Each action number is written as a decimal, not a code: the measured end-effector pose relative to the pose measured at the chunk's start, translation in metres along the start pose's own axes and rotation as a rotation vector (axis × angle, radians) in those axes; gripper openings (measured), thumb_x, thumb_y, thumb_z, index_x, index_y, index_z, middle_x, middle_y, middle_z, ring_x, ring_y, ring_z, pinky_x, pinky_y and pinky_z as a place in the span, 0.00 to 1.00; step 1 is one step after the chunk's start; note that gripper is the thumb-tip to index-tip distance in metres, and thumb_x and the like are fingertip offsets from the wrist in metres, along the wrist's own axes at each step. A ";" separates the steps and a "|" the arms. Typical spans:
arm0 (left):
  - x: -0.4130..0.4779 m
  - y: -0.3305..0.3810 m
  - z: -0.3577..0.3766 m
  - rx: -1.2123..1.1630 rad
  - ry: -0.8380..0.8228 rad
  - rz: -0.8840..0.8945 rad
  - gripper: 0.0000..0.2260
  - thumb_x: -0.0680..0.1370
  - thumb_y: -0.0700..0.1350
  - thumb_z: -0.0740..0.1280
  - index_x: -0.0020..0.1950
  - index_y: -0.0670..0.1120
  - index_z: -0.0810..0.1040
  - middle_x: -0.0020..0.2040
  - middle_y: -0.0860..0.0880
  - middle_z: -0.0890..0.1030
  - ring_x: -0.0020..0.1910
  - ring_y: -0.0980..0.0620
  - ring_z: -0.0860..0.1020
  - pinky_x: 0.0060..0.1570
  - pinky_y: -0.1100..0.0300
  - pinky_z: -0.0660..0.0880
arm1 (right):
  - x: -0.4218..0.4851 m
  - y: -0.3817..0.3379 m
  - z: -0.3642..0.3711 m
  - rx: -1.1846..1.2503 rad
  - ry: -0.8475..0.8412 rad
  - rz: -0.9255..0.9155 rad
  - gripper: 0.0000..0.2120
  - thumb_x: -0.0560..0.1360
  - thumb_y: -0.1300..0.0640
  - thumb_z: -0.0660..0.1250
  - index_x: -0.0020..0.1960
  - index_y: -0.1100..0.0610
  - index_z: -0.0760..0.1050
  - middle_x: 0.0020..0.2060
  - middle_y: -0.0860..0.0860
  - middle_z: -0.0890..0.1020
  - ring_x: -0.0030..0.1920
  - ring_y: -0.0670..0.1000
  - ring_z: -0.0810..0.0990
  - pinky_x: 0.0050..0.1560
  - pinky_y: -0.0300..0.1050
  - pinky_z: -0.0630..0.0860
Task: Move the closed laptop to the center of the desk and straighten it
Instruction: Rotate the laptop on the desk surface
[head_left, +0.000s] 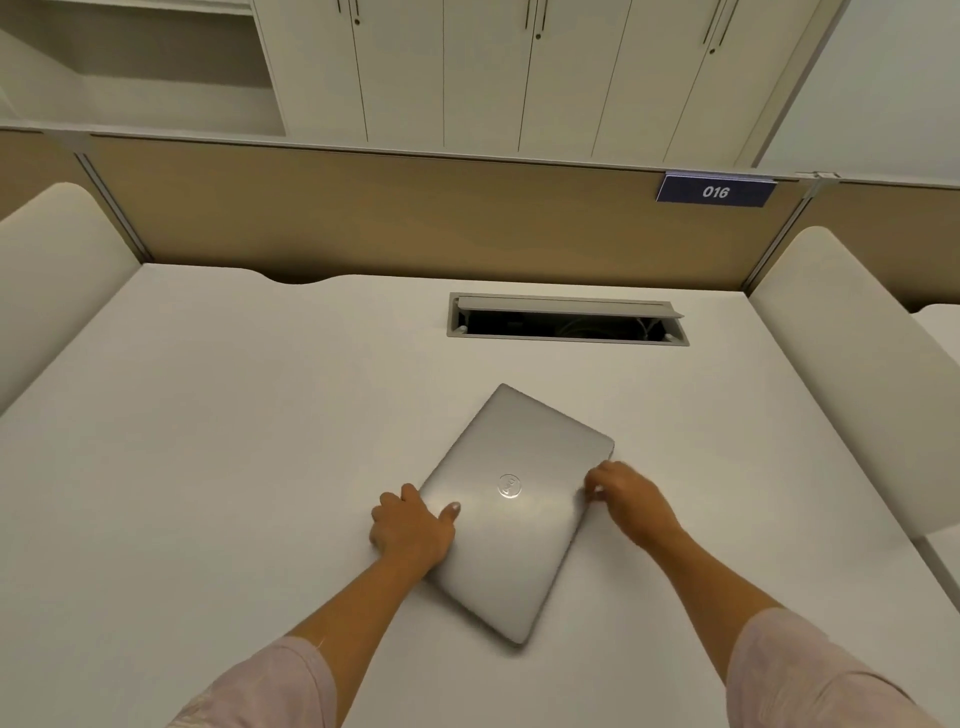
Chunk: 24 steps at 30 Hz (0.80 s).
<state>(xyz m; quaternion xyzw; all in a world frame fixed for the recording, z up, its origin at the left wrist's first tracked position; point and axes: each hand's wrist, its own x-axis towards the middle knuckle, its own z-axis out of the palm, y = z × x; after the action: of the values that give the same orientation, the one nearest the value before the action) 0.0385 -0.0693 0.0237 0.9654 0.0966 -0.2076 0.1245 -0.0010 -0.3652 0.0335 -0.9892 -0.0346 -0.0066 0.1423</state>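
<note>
A closed silver laptop (514, 512) lies flat on the white desk (208, 441), turned at an angle with one corner pointing away from me. It sits a little right of the desk's middle, near the front. My left hand (410, 525) grips its left edge, thumb resting on the lid. My right hand (626, 499) holds its right edge near the far right corner, fingers curled around the rim.
An open cable hatch (569, 322) with a raised grey flap is set in the desk behind the laptop. A tan partition (415, 218) with a label reading 016 (716, 191) closes the back. Padded white side panels (852, 374) flank the desk.
</note>
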 end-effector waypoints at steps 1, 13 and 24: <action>-0.008 0.003 0.006 -0.026 -0.023 -0.016 0.33 0.75 0.69 0.57 0.67 0.44 0.65 0.63 0.41 0.72 0.62 0.42 0.72 0.57 0.50 0.75 | 0.006 0.003 -0.004 0.035 0.072 0.107 0.02 0.75 0.61 0.66 0.46 0.57 0.77 0.43 0.53 0.81 0.46 0.56 0.79 0.44 0.49 0.75; -0.086 0.052 0.046 0.145 -0.421 0.215 0.33 0.77 0.68 0.53 0.52 0.40 0.81 0.45 0.44 0.83 0.51 0.45 0.83 0.48 0.58 0.77 | 0.044 -0.078 0.037 0.241 0.066 0.223 0.08 0.79 0.58 0.62 0.54 0.59 0.77 0.56 0.55 0.78 0.57 0.55 0.74 0.55 0.48 0.76; -0.065 0.078 0.041 0.277 -0.766 0.578 0.29 0.74 0.71 0.53 0.36 0.48 0.76 0.43 0.47 0.86 0.40 0.48 0.83 0.39 0.59 0.71 | 0.004 -0.042 0.038 0.254 0.195 0.103 0.12 0.78 0.57 0.64 0.59 0.58 0.77 0.56 0.52 0.79 0.54 0.52 0.77 0.57 0.43 0.73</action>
<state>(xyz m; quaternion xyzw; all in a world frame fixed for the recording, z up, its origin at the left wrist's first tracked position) -0.0161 -0.1634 0.0308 0.8146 -0.2560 -0.5151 0.0742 0.0002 -0.3144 0.0085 -0.9584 0.0294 -0.0906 0.2692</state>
